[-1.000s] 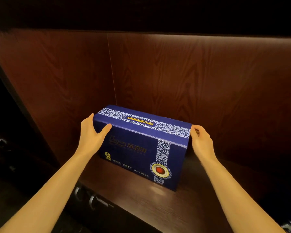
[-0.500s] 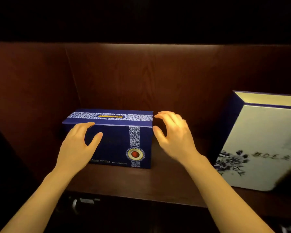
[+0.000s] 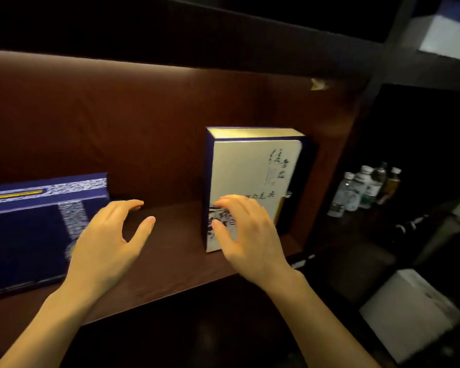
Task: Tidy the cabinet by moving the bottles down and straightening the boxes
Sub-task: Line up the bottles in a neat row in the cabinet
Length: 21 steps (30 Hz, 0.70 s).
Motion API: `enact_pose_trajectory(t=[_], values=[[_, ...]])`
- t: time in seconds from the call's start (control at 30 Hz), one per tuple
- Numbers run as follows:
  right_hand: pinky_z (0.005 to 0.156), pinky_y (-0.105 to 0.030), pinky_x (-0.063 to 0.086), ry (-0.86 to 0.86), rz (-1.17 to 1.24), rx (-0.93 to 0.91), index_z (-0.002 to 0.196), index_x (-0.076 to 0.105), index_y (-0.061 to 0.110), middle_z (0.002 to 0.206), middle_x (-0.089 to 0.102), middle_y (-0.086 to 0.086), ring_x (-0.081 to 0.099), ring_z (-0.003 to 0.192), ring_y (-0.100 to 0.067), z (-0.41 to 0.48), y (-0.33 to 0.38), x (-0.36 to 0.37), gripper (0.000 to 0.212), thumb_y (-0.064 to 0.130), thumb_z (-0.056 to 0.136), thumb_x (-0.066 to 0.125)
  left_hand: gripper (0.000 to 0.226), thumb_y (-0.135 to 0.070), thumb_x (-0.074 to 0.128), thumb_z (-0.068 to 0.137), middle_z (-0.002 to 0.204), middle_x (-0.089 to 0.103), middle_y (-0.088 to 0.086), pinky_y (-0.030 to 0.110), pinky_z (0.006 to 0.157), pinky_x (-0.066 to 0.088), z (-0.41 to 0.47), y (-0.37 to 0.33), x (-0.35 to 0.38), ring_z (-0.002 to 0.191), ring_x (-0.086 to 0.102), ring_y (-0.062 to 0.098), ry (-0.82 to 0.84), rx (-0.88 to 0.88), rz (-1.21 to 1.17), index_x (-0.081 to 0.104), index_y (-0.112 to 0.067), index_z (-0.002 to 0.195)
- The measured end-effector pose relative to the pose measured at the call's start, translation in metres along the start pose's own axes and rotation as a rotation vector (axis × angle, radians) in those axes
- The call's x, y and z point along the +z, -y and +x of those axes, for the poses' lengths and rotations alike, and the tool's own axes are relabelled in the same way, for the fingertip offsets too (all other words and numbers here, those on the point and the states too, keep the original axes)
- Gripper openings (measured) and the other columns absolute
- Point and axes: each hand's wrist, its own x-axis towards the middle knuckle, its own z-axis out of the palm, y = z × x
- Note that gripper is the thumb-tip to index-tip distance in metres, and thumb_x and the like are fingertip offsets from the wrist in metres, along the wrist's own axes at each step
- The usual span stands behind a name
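My left hand [image 3: 109,243] hovers above the shelf [image 3: 175,251], fingers spread and thumb held wide. It grips nothing. My right hand [image 3: 247,235] is likewise spread and arched, the span set to the width of a box edge. Its fingertips [image 3: 223,201] lie in front of the lower left corner of the cream box [image 3: 252,179]; whether they touch it I cannot tell.

At 9 o'clock from my left hand lies the blue box [image 3: 37,229], long side down with its patterned band facing me. It appears square to the shelf front, and I judge it already straightened, which is why neither hand is on it.

At 12 o'clock from my right hand the cream box stands upright on its short end, near the right wall of the compartment. Its left side shows, so it appears turned slightly off the shelf line. I judge this to be the next box to straighten, one hand going to each side.

At 3 o'clock, in the darker neighbouring bay, a cluster of bottles [image 3: 364,189] stands upright, well apart from both hands. At 5 o'clock, lower down, sits a white carton [image 3: 409,314].
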Motion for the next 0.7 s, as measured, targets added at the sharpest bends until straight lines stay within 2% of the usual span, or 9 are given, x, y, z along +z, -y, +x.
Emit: enact_pose_trajectory(t=[0.13,0.3,0.43,0.57,0.7], values=[[0.101,-0.037,0.044,-0.033,-0.106,0.117,0.126,0.060,0.021,0.128,0.060,0.007,0.053,0.122,-0.013,-0.027,-0.043,-0.047,0.033,0.034,0.095,0.059,0.044,-0.046,0.055,0.089,0.120,0.063,-0.003,0.040,0.091,0.048,0.010,-0.055,0.046,0.114,0.058,0.020,0.079,0.124,-0.090,0.061,-0.019,0.122],[0.106,-0.036,0.042,-0.080,-0.212,0.273,0.133,0.057,0.024,0.135,0.057,0.010,0.048,0.128,-0.010,-0.064,-0.098,-0.108,0.039,0.038,0.097,0.054,0.039,-0.042,0.059,0.091,0.117,0.064,-0.004,0.039,0.086,0.049,0.018,-0.129,0.106,0.109,0.059,0.018,0.191,0.261,-0.190,0.060,-0.018,0.122],[0.100,-0.035,0.045,-0.162,-0.250,0.351,0.131,0.056,0.026,0.130,0.058,0.012,0.052,0.120,-0.008,-0.096,-0.143,-0.160,0.036,0.037,0.097,0.056,0.043,-0.047,0.053,0.092,0.121,0.063,-0.005,0.034,0.091,0.048,0.017,-0.193,0.157,0.114,0.058,0.016,0.249,0.373,-0.226,0.059,-0.019,0.125],[0.098,-0.034,0.046,-0.196,-0.309,0.424,0.129,0.057,0.026,0.127,0.058,0.012,0.052,0.119,-0.008,-0.125,-0.191,-0.212,0.036,0.039,0.097,0.053,0.048,-0.055,0.046,0.091,0.120,0.061,-0.012,0.023,0.084,0.044,0.015,-0.262,0.210,0.112,0.057,0.010,0.301,0.438,-0.261,0.057,-0.024,0.126],[0.097,-0.035,0.047,-0.242,-0.339,0.473,0.128,0.058,0.026,0.126,0.058,0.011,0.053,0.119,-0.010,-0.147,-0.242,-0.259,0.038,0.042,0.095,0.051,0.051,-0.059,0.045,0.090,0.120,0.058,-0.016,0.021,0.088,0.043,0.013,-0.328,0.264,0.113,0.055,0.006,0.360,0.480,-0.303,0.056,-0.026,0.127]])
